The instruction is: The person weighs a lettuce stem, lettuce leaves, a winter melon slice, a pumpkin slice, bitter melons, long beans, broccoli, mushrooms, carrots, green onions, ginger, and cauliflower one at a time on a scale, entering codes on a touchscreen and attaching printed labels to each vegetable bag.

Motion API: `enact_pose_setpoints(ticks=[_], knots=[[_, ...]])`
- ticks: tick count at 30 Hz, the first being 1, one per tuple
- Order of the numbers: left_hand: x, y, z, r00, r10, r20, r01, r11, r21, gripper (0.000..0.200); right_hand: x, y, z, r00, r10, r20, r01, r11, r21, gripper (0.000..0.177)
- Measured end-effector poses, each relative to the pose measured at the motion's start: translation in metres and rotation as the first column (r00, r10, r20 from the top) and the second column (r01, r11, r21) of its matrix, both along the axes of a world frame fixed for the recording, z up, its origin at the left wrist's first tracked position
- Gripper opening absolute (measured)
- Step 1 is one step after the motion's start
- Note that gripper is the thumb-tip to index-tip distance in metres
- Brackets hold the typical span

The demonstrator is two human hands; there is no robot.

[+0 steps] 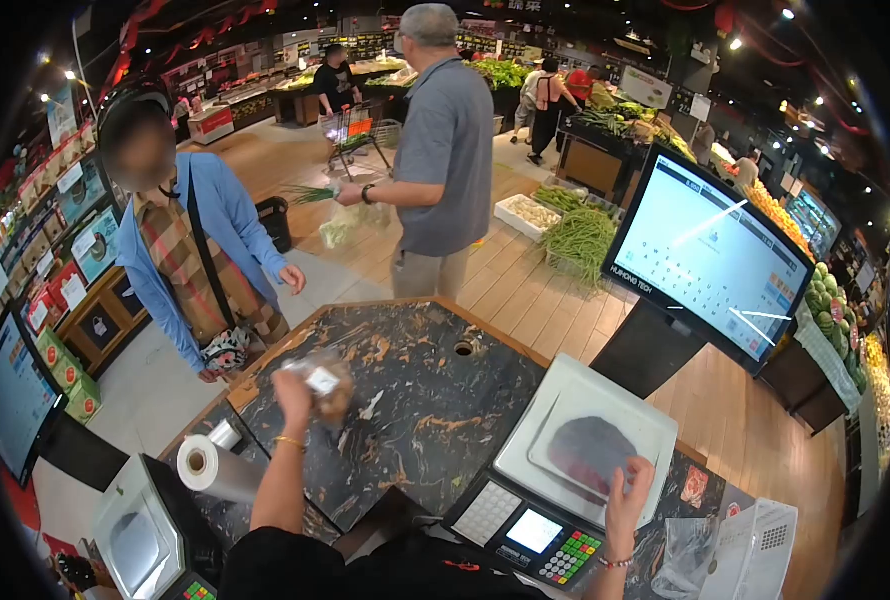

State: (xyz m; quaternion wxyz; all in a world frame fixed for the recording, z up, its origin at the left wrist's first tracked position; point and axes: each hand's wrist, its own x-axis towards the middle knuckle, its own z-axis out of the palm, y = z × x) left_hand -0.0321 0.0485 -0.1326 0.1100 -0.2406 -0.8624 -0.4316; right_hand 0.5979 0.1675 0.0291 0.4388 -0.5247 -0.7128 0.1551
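My left hand (293, 394) is closed on the top of a clear plastic bag (335, 400) with brownish contents and a white label. It holds the bag over the dark marbled counter (415, 420), towards the customer side, and motion blurs it a little. On the right, my right hand (627, 492) is over the edge of the weighing scale (525, 440), fingers apart with nothing in them. The scale's plate carries a dark, reflective patch. Its keypad and lit display (535, 531) lie to the left of my right wrist.
A person in a blue jacket (215, 230) stands across the counter; another in a grey shirt (450, 150) holds green stalks. A monitor (710, 255) rises behind the scale. A plastic-bag roll (215, 467) and second scale (140, 530) are left; a white basket (755, 550) is right.
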Motion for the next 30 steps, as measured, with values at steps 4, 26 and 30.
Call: enact_pose_setpoints(ticks=[4, 26, 30], knots=[[-0.054, -0.039, -0.056, 0.953, 0.223, 0.207, -0.272, 0.929, 0.251, 0.027, 0.023, -0.008, -0.015, 0.993, -0.089, 0.077, 0.090, 0.996, -0.013, 0.028], [0.324, -0.016, 0.403, -0.140, -0.365, -0.920, 0.148, -0.927, 0.345, 0.014, 0.014, -0.037, 0.000, 0.983, -0.167, 0.075, 0.154, 0.976, 0.156, 0.026], [0.370, -0.013, 0.437, -0.189, -0.091, -0.978, -0.058, -0.993, 0.103, 0.006, 0.044, -0.060, -0.011, 0.968, -0.249, 0.029, 0.245, 0.965, 0.090, 0.026]])
